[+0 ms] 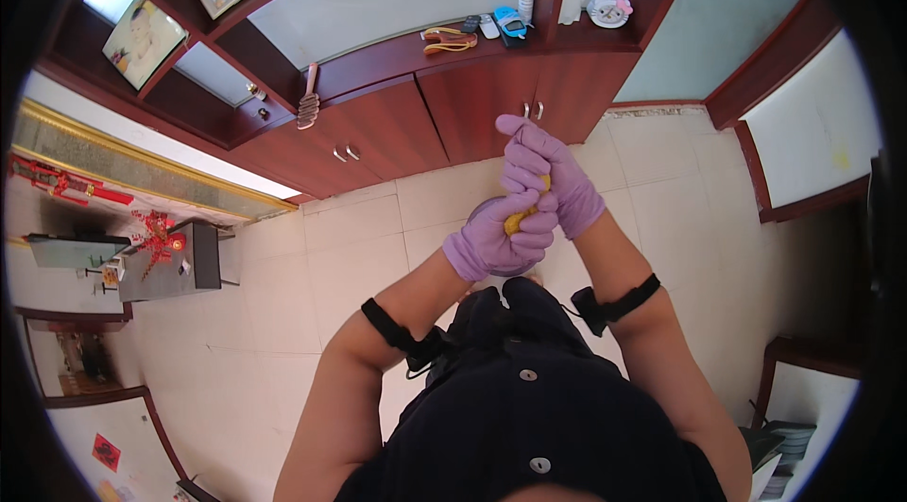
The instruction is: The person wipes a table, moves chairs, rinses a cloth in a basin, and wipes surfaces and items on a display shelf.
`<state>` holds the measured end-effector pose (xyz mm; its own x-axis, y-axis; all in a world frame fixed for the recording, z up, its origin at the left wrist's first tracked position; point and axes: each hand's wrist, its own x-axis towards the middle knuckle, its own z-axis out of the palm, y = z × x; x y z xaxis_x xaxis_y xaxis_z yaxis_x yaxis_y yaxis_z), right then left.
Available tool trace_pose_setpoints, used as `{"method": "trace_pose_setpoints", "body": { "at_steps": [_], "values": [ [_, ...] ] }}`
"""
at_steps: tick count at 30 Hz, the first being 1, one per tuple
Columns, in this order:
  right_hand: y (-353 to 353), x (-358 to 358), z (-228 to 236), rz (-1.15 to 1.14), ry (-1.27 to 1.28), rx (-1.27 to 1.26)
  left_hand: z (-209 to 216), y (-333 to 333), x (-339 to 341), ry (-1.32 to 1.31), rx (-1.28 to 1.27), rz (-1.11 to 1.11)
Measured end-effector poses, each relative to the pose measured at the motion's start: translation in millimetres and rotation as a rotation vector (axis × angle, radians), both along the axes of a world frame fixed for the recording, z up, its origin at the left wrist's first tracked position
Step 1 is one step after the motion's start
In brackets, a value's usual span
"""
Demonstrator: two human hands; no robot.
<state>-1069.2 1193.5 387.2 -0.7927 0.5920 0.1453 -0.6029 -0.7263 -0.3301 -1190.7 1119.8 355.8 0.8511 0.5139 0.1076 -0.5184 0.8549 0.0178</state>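
Note:
Both my hands wear purple rubber gloves and are close together in front of my body. My left hand (489, 238) is closed round a yellow cloth (516, 222), part of which bulges out between the fingers. Just above it, my right hand (550, 171) is closed on the same bunched cloth, and a little yellow shows at its palm. Most of the cloth is hidden inside the gloves. Below my hands a round greyish basin (480, 210) stands on the floor, largely covered by them; its contents cannot be made out.
A dark red cabinet (378, 129) with shelves stands ahead. On its ledge lie a hairbrush (309, 101), a brown strap-like item (449, 39), a blue device (510, 23) and a white cat-shaped ornament (609, 11). Pale tiles (283, 285) cover the floor. A grey table (179, 261) is at left.

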Motion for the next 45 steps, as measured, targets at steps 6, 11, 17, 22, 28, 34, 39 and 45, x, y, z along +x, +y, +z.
{"method": "trace_pose_setpoints", "body": {
  "at_steps": [6, 11, 17, 22, 28, 34, 39, 45],
  "values": [
    [5, -2, -19, -0.234, -0.912, 0.144, -13, 21, -10, 1.044, 0.445, -0.04],
    [19, -14, -66, -0.437, -1.118, -0.036, -103, 47, 10, 1.523, 0.706, 0.19],
    [34, -19, -118, -0.615, -1.282, 0.022, -199, 76, 21, 2.012, 1.514, 0.285],
    [34, -23, -131, -0.63, -1.434, 0.116, -202, 68, 26, 2.107, 1.227, 0.248],
    [34, -24, -133, -0.64, -1.595, 0.198, -201, 68, 23, 2.116, 1.235, 0.233],
    [39, -28, -167, -0.654, -1.4, 0.092, -188, 53, 23, 2.078, 1.072, 0.495],
    [33, -20, -175, -0.595, -1.389, 0.215, -160, 44, 10, 2.159, 0.833, 0.339],
    [22, 21, -140, -0.048, -1.361, 0.202, -119, 49, -4, 2.16, 0.979, 0.51]
  ]
}}
